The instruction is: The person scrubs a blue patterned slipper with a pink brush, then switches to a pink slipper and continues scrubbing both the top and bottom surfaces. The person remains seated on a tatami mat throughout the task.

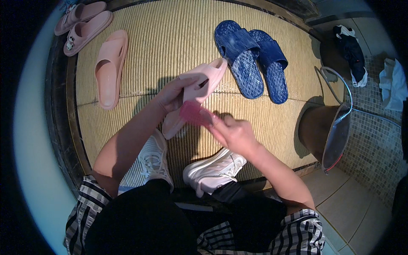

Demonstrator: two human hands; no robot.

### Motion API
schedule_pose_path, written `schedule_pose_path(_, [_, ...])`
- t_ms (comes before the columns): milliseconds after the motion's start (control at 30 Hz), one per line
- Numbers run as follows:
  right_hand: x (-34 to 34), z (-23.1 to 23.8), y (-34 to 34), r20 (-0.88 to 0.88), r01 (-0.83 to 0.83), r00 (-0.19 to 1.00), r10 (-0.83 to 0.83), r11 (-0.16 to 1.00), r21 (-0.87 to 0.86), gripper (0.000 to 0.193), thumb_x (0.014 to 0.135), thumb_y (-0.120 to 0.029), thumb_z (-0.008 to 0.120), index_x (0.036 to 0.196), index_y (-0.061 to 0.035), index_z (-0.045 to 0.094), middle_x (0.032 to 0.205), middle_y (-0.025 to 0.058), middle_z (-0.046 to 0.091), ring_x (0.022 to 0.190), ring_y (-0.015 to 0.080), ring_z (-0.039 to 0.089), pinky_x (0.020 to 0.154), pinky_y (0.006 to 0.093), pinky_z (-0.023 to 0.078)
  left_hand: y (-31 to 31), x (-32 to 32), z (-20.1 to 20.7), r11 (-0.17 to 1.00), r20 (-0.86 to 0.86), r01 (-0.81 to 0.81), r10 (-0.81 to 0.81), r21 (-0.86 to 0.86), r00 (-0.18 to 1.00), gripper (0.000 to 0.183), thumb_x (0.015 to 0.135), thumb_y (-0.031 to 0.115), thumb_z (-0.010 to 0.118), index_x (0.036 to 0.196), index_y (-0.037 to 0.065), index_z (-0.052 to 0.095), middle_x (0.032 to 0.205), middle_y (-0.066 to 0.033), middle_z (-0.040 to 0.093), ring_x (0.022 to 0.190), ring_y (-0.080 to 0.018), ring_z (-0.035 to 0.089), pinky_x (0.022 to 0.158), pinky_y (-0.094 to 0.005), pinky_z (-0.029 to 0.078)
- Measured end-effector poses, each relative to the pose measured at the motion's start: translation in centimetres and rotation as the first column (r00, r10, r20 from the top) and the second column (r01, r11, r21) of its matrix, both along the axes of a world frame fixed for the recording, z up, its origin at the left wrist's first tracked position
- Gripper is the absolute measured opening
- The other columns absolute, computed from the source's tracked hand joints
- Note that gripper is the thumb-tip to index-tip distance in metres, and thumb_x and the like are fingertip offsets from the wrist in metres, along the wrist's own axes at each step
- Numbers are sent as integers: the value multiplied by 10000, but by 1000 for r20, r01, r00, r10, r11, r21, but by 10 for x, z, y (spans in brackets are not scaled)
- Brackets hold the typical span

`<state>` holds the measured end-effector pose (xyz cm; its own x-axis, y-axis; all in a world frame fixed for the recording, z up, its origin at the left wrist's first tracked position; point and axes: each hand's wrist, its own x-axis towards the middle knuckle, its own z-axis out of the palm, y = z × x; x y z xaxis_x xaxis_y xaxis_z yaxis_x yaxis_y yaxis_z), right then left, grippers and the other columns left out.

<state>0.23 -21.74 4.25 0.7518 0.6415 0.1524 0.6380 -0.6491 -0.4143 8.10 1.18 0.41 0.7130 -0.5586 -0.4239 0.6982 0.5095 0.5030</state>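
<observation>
Closed round the side of a pale pink slipper (199, 83), my left hand (173, 94) holds it up at a slant above the ribbed mat. My right hand (236, 134) grips a dark pink scrubbing brush (193, 114) by its handle. The brush head, slightly blurred, overlaps the slipper's lower part; whether its bristles touch the sole I cannot tell. A matching pink slipper (109, 70) lies on the mat to the left. To the right of the held slipper lies a pair of dark blue slippers (244, 63), wet or soapy on their footbeds.
Beside my right arm stands a dark bucket (325, 131) with a raised handle. Two more pink slippers (87, 29) sit at the far left corner. My white sneakers (212, 172) rest on the near edge of the mat (161, 34). Dark and white cloths (352, 55) are at the right.
</observation>
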Motion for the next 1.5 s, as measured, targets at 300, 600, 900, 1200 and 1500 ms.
schedule_pose_path(300, [48, 16, -12, -365, 509, 816, -449, 856, 85, 464, 976, -251, 575, 1424, -164, 490, 821, 165, 698, 630, 305, 669, 610, 395, 539, -12, 18, 14, 973, -65, -167, 179, 162, 982, 496, 942, 259, 627, 1319, -22, 469, 1157, -111, 612, 1044, -185, 622, 932, -337, 520])
schedule_pose_path(600, [38, 3, -13, -278, 406, 864, -420, 907, -107, 455, 963, -305, 556, 1391, -159, 514, 708, 166, 669, 611, 340, 660, 570, 442, 518, -18, -25, -32, 570, 635, -492, -69, 658, 769, 241, 882, 113, 633, 1090, -2, 592, 967, -93, 618, 849, -190, 610, 749, -299, 504])
schedule_pose_path(900, [33, -4, -12, -283, 375, 876, -391, 920, -110, 452, 965, -324, 546, 1395, -190, 507, 686, 161, 662, 592, 345, 653, 570, 455, 520, 17, -68, -33, -27, 623, -651, -265, 759, 736, 427, 776, 183, 748, 1113, -7, 567, 1020, -160, 533, 1050, -301, 533, 873, -421, 451])
schedule_pose_path(1200, [24, -20, -1, -816, 688, 465, -344, 720, 88, 443, 1010, -260, 517, 1404, -60, 500, 1155, 198, 659, 1059, 247, 634, 926, 325, 469, 13, -52, -22, 387, 306, -230, -147, 893, 940, 408, 866, 278, 703, 1094, -10, 526, 1005, -141, 586, 842, -285, 618, 696, -409, 514])
schedule_pose_path(1500, [35, 39, 15, -489, 436, 836, -250, 844, 312, 457, 974, -204, 583, 1420, -130, 509, 904, 152, 701, 709, 171, 658, 688, 302, 529, -11, -24, 45, 855, -86, -331, 394, 400, 915, 403, 1006, 292, 528, 1284, 1, 505, 1117, -118, 648, 929, -192, 669, 795, -322, 564])
